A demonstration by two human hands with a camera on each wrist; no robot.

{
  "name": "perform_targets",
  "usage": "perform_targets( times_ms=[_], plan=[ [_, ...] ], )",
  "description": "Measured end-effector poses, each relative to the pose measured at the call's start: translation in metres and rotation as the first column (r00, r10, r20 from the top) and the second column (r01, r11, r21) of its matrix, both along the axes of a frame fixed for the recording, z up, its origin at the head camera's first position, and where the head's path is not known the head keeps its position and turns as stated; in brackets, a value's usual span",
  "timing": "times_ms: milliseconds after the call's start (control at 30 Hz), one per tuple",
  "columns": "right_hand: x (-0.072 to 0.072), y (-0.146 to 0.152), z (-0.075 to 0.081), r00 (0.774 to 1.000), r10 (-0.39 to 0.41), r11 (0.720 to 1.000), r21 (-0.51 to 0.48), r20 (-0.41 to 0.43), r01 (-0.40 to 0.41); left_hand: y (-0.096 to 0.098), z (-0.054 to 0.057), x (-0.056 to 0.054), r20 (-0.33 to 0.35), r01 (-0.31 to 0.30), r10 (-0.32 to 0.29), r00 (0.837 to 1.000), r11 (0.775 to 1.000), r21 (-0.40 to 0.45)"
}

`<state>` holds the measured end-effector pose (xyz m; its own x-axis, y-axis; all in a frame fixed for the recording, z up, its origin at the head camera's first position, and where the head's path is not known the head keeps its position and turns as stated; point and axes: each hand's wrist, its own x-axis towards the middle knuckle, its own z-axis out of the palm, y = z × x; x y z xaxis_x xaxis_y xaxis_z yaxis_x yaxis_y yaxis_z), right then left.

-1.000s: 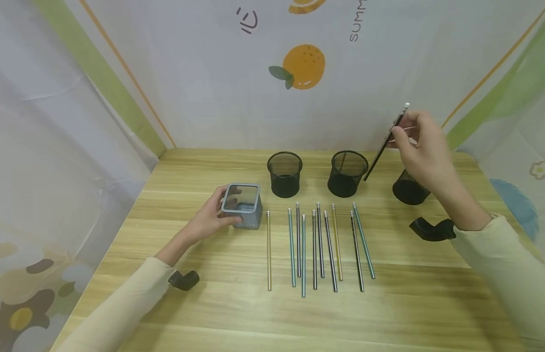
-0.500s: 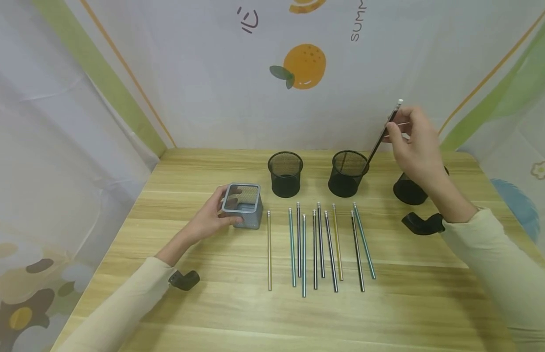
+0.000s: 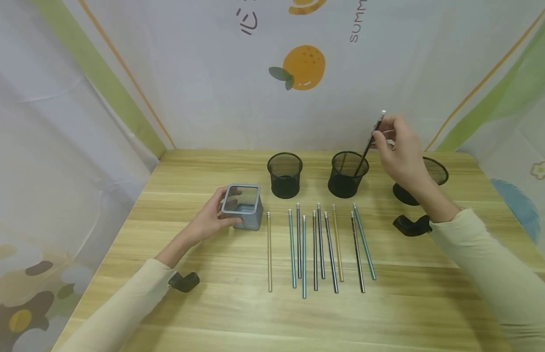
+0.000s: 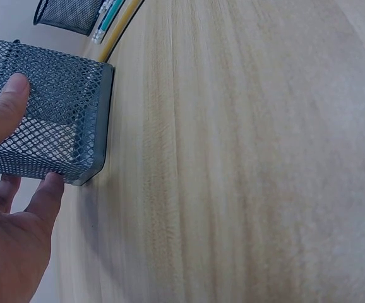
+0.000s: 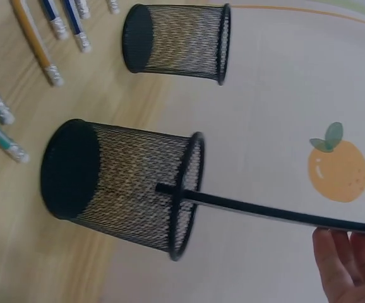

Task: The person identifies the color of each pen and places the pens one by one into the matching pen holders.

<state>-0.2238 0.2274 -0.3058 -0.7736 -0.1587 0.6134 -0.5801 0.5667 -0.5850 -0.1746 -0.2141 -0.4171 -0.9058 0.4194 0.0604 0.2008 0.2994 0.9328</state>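
My right hand [image 3: 400,151] pinches a black pencil [image 3: 370,142] near its white eraser end. The pencil slants down, its lower end inside the mouth of the middle round black mesh pencil holder [image 3: 344,181]; the right wrist view shows that end [image 5: 233,204] just past the rim. On the left, my left hand [image 3: 211,215] holds a square grey mesh pencil holder [image 3: 250,220] that stands on the table. In the left wrist view the thumb lies on one side of this holder [image 4: 56,107] and fingers on another.
Several pencils [image 3: 315,249] in gold, teal and dark colours lie in a row on the wooden table [image 3: 202,303]. Another round black holder [image 3: 284,183] stands left of the middle one. A third [image 3: 436,171] is partly behind my right hand. A printed curtain [image 3: 211,98] hangs behind.
My right hand has moved left with the black pencil, from beside the middle holder to above it, and the pencil's lower end has entered its mouth. My left hand stays put.
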Motion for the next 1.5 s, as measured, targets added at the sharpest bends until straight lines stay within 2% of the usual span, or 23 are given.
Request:
perform_targets(
  times_ms=[200, 667, 900, 1067, 1233, 1500],
  plan=[
    [0.000, 0.001, -0.011, 0.998, 0.068, 0.998, -0.009, 0.020, -0.067, 0.000, 0.001, 0.000, 0.001, 0.001, -0.001, 1.000, 1.000, 0.002],
    [0.002, 0.004, -0.036, 0.997, 0.072, 0.997, 0.037, 0.023, -0.072, 0.000, -0.001, 0.000, 0.004, -0.002, 0.002, 1.000, 1.000, 0.012],
    [0.008, 0.006, -0.028, 0.983, 0.092, 0.994, -0.076, 0.158, -0.081, 0.000, -0.001, 0.000, 0.005, -0.002, 0.001, 1.000, 1.000, 0.020],
    [0.011, 0.011, -0.024, 0.989, 0.078, 0.993, -0.098, 0.125, -0.066, 0.000, 0.000, 0.000, 0.004, 0.000, -0.001, 1.000, 1.000, 0.027],
    [0.015, 0.018, -0.025, 0.994, 0.043, 0.997, -0.075, 0.097, -0.036, 0.000, 0.000, 0.000, 0.003, 0.003, -0.003, 1.000, 1.000, 0.028],
    [0.024, 0.026, -0.027, 0.993, 0.017, 0.999, -0.054, 0.116, -0.011, 0.000, -0.001, 0.000, 0.010, -0.004, 0.003, 1.000, 1.000, 0.025]
  ],
)
